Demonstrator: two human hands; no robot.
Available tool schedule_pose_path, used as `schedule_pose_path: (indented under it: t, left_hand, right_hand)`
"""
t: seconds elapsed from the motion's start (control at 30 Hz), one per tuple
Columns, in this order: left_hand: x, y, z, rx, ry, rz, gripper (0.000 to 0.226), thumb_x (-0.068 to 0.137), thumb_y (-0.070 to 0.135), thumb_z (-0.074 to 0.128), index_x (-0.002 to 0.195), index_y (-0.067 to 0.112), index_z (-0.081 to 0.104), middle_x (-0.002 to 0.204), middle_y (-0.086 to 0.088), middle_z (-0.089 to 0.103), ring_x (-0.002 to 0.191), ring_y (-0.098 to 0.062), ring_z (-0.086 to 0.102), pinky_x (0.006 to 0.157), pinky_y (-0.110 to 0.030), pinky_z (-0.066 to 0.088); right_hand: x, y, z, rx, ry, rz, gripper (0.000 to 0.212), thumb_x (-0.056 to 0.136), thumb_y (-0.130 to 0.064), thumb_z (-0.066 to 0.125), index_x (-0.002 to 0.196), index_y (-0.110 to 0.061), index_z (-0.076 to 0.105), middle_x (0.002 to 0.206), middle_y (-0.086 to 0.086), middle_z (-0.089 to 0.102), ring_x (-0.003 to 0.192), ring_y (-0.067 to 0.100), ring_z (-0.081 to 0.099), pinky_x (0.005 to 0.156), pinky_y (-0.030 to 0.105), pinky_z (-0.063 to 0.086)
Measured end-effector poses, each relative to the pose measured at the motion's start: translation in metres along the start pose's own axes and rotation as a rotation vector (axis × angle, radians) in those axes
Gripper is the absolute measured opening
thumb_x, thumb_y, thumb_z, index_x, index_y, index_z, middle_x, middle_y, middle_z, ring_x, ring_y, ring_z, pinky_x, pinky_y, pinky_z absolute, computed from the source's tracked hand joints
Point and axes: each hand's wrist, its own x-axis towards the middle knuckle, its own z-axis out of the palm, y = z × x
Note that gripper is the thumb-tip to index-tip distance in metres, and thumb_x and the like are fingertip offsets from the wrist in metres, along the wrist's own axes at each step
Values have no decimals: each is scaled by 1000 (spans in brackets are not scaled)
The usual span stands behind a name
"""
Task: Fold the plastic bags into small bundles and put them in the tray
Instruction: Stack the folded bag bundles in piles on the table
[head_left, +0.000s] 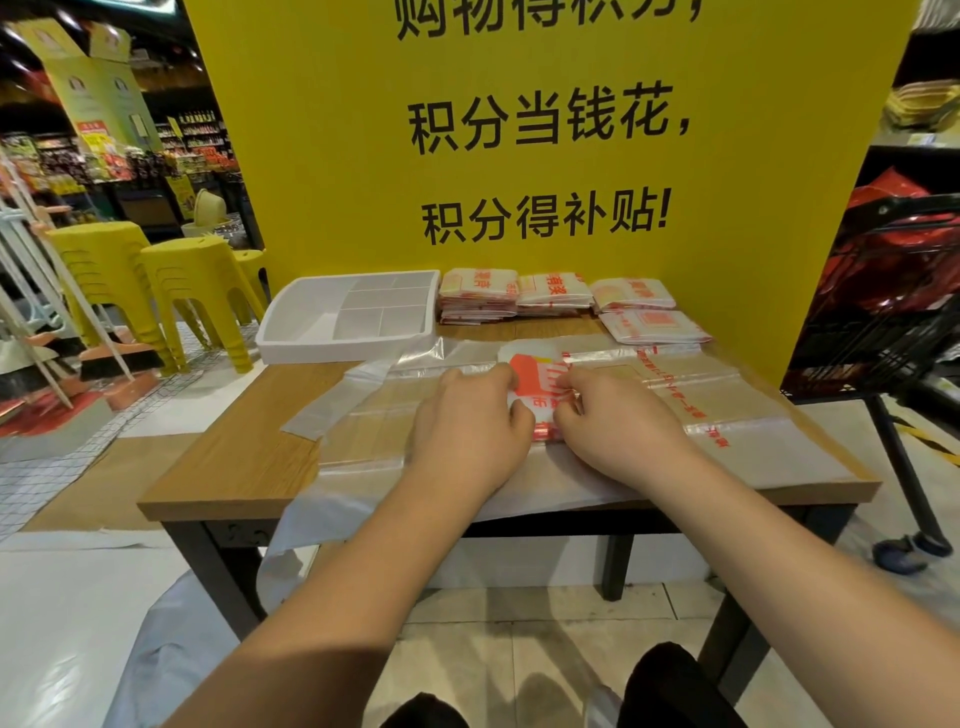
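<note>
In the middle of the frame, on a wooden worktop (234, 467), a clear plastic bag (374, 431) with red print lies spread out flat. Its near edge hangs over the front of the worktop at lower left. Both hands are on the bag's centre, where the film is gathered into a thicker white and orange printed fold (535, 387). The left hand (470, 415) has its fingers curled over the left side of that fold, thumb tucked against it. The right hand (618, 421) pinches the right side with bent fingertips. The two hands sit close together, nearly touching.

Toward the upper left of the worktop stands a white tray (291, 332) divided into several compartments, its near rim just beside the far edge of the spread bag. To the right of the tray, along the back of the worktop, are stacks of folded bags (478, 296), with one more stack lying in front of the rightmost.

Behind everything rises a yellow sign (322, 156) with black characters. At the left of the frame stand yellow stools (192, 280), and at the right edge a black shopping trolley (883, 332) holds red goods.
</note>
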Motion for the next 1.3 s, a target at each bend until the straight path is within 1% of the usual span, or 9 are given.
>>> schedule_pose_path:
  t: [0.23, 0.33, 0.4, 0.5, 0.6, 0.77, 0.87, 1.0, 1.3]
  left_hand:
    - [0, -6, 3, 78, -90, 53, 36, 94, 39, 45, 121, 24, 62, 113, -3, 62, 117, -27, 42, 93, -40, 44]
    - [8, -11, 0, 80, -209, 117, 35, 95, 38, 46, 124, 21, 56, 145, -5, 43, 137, -26, 27, 111, -42, 30]
    - [17, -15, -1, 56, -308, 183, 33, 95, 35, 45, 124, 19, 50, 160, -3, 28, 148, -22, 15, 118, -42, 17]
    - [28, -21, -3, 14, -438, 227, 43, 96, 36, 44, 133, 14, 43, 158, -2, 31, 151, -18, 11, 119, -38, 11]
    - [34, -28, -3, -48, -494, 226, 45, 97, 40, 47, 134, 16, 41, 146, -2, 41, 143, -21, 27, 109, -32, 21]
    - [37, -49, -2, -102, -561, 248, 54, 93, 66, 46, 137, 36, 36, 154, 5, 36, 143, -13, 27, 109, -29, 23]
    - [41, -59, -4, -25, -654, 268, 84, 80, 87, 36, 151, 46, 16, 165, 13, 12, 152, -11, 6, 123, -40, 14]
    - [46, -59, -4, -14, -713, 267, 90, 78, 88, 37, 153, 47, 11, 165, 16, 7, 152, -10, 2, 124, -42, 11]
    - [52, -52, -18, 40, -774, 314, 103, 73, 89, 49, 155, 44, 7, 165, 15, 6, 152, -11, 5, 124, -44, 15]
  right_hand:
    - [-3, -5, 5, -127, 5, 16, 33, 98, -34, 42, 113, -17, 65, 117, 8, 53, 99, 30, 57, 76, 36, 46]
    - [3, -6, 0, -268, -62, -66, 39, 99, -35, 42, 126, -15, 62, 148, 9, 39, 123, 30, 50, 96, 39, 46]
    - [10, -5, -6, -270, -172, -144, 46, 100, -34, 41, 142, -15, 49, 165, 5, 15, 146, 28, 28, 115, 38, 29]
    - [21, 1, -10, -213, -309, -246, 55, 101, -31, 37, 155, -20, 29, 168, 2, -1, 154, 19, 5, 121, 34, 12]
    - [26, 14, -4, -167, -375, -281, 59, 103, -35, 31, 159, -28, 16, 168, -3, 0, 154, 12, 0, 123, 31, 5]
    - [30, 38, -7, -133, -483, -308, 64, 100, -64, 21, 157, -44, 1, 165, -19, -9, 151, 3, -9, 123, 31, -2]
    - [36, 56, -16, -119, -546, -321, 85, 82, -86, 24, 155, -50, 2, 162, -26, -11, 150, 0, -11, 124, 32, -2]
    - [43, 62, -19, -113, -613, -308, 95, 73, -93, 30, 154, -53, 2, 161, -28, -12, 150, -1, -11, 124, 34, -2]
    - [44, 42, -33, -156, -667, -276, 98, 78, -83, 40, 159, -39, 5, 165, -19, -7, 153, 7, 0, 122, 28, 3]
